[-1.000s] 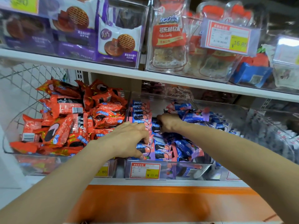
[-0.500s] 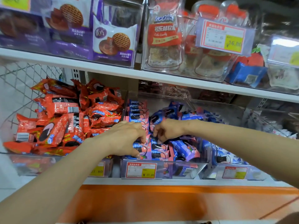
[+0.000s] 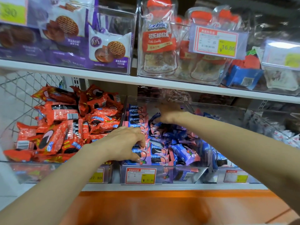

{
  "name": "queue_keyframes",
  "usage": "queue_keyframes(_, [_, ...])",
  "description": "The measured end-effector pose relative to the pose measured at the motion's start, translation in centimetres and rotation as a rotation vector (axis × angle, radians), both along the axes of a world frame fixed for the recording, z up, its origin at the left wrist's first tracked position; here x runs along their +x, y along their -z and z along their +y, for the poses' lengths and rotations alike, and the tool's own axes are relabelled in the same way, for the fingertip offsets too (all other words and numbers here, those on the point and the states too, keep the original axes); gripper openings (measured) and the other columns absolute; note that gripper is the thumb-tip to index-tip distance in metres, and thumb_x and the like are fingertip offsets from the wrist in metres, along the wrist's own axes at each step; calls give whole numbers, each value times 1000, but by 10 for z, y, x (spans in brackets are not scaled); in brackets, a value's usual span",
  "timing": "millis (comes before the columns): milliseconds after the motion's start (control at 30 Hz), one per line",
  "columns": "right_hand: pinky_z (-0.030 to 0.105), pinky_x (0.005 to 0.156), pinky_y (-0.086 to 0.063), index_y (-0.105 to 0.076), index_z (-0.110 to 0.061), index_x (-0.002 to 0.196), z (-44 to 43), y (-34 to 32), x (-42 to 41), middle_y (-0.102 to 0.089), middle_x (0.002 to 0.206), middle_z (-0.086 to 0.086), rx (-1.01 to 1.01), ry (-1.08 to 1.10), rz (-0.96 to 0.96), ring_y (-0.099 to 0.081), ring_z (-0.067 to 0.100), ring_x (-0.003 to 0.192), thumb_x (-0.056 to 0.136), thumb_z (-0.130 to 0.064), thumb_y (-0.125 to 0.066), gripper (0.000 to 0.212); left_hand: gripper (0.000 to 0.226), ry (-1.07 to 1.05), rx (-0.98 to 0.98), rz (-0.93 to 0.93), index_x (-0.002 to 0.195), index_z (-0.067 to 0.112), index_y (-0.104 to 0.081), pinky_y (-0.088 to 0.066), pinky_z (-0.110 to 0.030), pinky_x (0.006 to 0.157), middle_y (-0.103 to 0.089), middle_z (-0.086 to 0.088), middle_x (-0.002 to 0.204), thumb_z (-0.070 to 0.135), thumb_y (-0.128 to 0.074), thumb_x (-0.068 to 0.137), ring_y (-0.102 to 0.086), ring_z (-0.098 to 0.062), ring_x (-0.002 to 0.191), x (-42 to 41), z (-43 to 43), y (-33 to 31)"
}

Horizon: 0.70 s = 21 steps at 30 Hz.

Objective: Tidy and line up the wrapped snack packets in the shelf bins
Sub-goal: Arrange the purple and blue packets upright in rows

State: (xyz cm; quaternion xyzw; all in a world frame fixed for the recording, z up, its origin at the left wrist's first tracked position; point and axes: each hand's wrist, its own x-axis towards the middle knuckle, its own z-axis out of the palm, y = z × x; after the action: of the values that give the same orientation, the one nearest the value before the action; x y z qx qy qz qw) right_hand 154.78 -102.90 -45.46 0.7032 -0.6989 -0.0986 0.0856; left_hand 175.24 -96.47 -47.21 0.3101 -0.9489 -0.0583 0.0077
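A clear middle bin (image 3: 186,173) holds blue, pink and purple wrapped snack packets (image 3: 183,153); a neat upright row (image 3: 137,117) runs along its left wall, the others lie loose. My left hand (image 3: 125,144) rests on the front of that row, fingers curled over the packets. My right hand (image 3: 170,113) reaches to the back of the bin, fingers spread, touching a blue packet (image 3: 155,118); whether it grips the packet is hidden. Heaped in the left bin are orange-red packets (image 3: 65,127).
The white upper shelf (image 3: 146,82) hangs just above my right hand, carrying clear boxes of waffle biscuit bags (image 3: 107,46) and candy bags (image 3: 159,46). A wire mesh panel (image 3: 21,93) closes the left side. More bins (image 3: 276,130) stand to the right. Price tags (image 3: 141,175) front the bins.
My right hand has moved from the middle of the bin, close to the left hand, up to the back of the bin. The left hand stays on the front of the row.
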Motion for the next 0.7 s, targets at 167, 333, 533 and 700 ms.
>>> queue_keyframes(167, [39,105,-31,-49,-21,132,-16,4,0,-49,138,5,102,-21,11,-41,29,128,72,-52,-73,72,35,12,27,86,114,29,-54,-25,-17,79,-44,15,105,43,-64,84,-37,-2,90,2,-2,3])
queue_keyframes(333, [25,72,-39,-50,-21,123,3,-18,-11,-56,124,5,0,-99,-359,-54,24,105,69,-17,-80,62,10,-91,167,559,93,19,-62,-37,-7,62,-59,6,94,19,-67,85,-53,-2,75,0,-5,-1])
queue_keyframes(533, [12,72,-45,-53,-14,113,61,-43,-19,-57,103,-1,178,-268,-1069,-54,-4,86,73,8,-72,49,43,-361,292,951,116,10,-51,-41,-15,73,-56,1,107,25,-71,81,-55,-9,86,-22,-7,-12])
queue_keyframes(700, [18,84,-48,-52,-18,122,78,-38,-17,-59,121,-1,109,-235,-1256,-58,-1,101,70,11,-70,62,24,-415,561,1045,93,17,-60,-47,-30,73,-61,0,83,20,-76,76,-58,-17,77,-36,-4,-14])
